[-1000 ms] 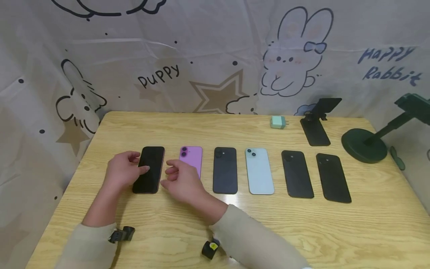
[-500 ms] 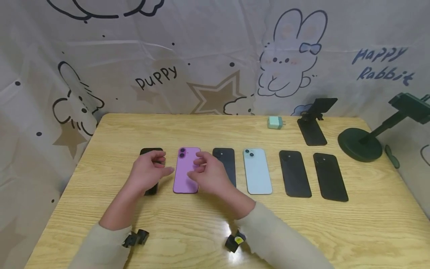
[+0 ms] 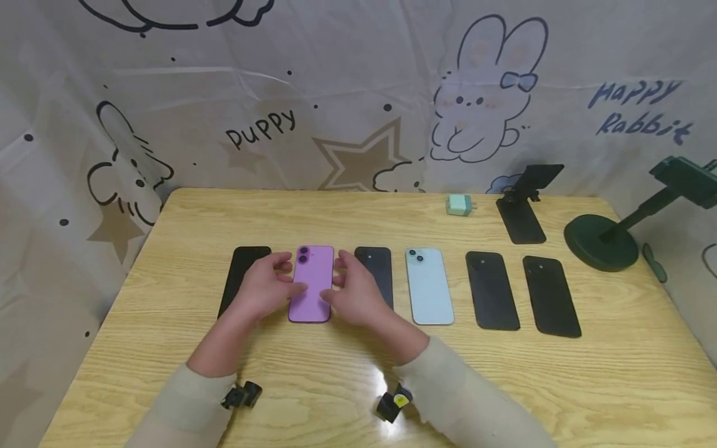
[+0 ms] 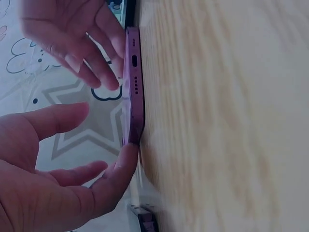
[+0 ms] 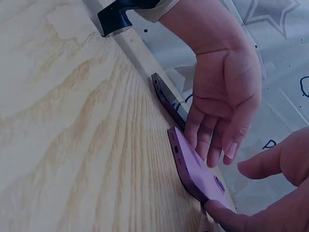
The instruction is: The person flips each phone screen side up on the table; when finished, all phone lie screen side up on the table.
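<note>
The left hand [image 3: 264,286] and the right hand [image 3: 360,291] are flanking the pink phone [image 3: 312,274], which is lying back-up on the tabletop [image 3: 313,358] between a black phone [image 3: 238,274] and a dark grey phone [image 3: 383,267]; with the hands apart, loosely bent fingers are touching its long edges while both thumbs are hovering above its back

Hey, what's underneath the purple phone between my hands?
The purple phone lies on the wooden tabletop; the patch beneath and the phone's downward face are covered.
</note>
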Motion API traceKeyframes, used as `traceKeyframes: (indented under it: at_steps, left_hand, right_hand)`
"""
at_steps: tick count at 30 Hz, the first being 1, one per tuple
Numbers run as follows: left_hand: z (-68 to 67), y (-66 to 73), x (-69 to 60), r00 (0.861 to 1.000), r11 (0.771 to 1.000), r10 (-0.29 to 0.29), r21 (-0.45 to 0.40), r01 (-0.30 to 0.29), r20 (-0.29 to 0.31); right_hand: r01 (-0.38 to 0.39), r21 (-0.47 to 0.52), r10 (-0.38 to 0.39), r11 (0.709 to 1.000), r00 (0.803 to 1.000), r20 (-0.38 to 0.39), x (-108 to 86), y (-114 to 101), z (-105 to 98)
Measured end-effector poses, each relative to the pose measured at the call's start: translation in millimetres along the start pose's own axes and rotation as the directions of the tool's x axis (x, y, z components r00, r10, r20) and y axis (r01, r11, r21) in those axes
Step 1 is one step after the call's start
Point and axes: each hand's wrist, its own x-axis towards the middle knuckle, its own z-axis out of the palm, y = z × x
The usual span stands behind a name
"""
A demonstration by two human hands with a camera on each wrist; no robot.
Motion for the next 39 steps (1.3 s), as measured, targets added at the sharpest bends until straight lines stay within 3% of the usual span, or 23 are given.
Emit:
traceKeyframes:
  at_steps: [9, 17, 26, 30, 34, 39]
  left_hand:
    - [-0.4, -1.9, 2.2, 0.999, 0.999, -0.033, -0.023, 0.032, -0.041]
    - [2.0, -3.0, 6.4, 0.994, 0.992, -0.081, -0.102, 0.074, -0.072]
    - [5.2, -3.5, 7.3, 0.988, 0.985, -0.112, -0.142, 0.096, -0.108]
    - [3.8, -5.2, 6.5, 0.985, 0.967, -0.131, -0.231, 0.104, -0.109]
    - [0.7, -5.7, 6.3, 0.986, 0.952, -0.135, -0.290, 0.101, -0.100]
    - [-3.5, -4.0, 4.8, 0.987, 0.954, -0.123, -0.287, 0.090, -0.101]
  right_hand:
    - [-0.034, -0.025, 0.033, 0.999, 0.998, -0.051, 8.9, -3.2, 6.9]
    - [-0.053, -0.066, 0.047, 0.996, 0.996, -0.082, 12.9, -7.3, 12.2]
    - [-0.019, -0.105, 0.006, 0.994, 0.993, -0.121, 14.9, -5.2, 15.3]
    - [-0.040, 0.019, 0.043, 0.999, 0.989, -0.142, 14.9, -3.7, 18.0]
    - [-0.069, 0.176, 0.096, 0.982, 0.984, -0.153, 13.7, -4.4, 18.9]
    - [-0.070, 0.209, 0.105, 0.975, 0.981, -0.161, 10.9, -4.5, 18.2]
